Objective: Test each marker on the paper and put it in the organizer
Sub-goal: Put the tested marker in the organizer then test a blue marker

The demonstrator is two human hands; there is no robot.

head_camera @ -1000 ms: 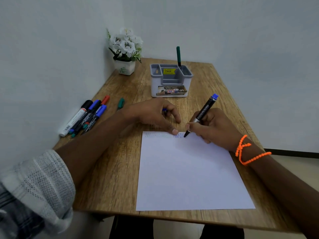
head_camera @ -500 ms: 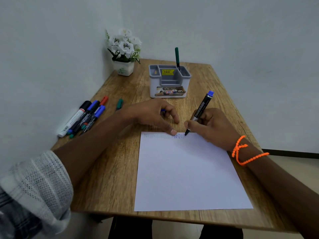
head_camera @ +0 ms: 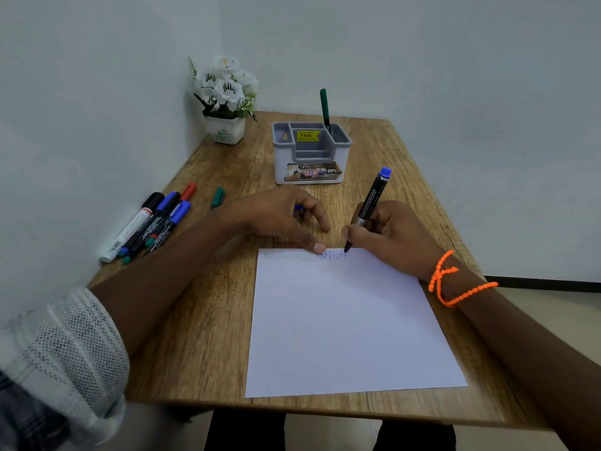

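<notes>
My right hand grips a black marker with a blue end, its tip down on the top edge of the white paper, where a blue zigzag line runs. My left hand lies at the paper's top edge with its thumb pressing the sheet; its curled fingers hold a small blue cap, mostly hidden. The grey and white organizer stands behind the hands, with one green marker upright in it. Several more markers lie in a row at the table's left side.
A lone green cap lies between the marker row and my left hand. A white pot of white flowers stands in the back left corner. Walls close the table's left and far sides.
The marker tip has crept slightly to the right along the paper's top edge, lengthening the blue zigzag. My left hand has stayed put.
</notes>
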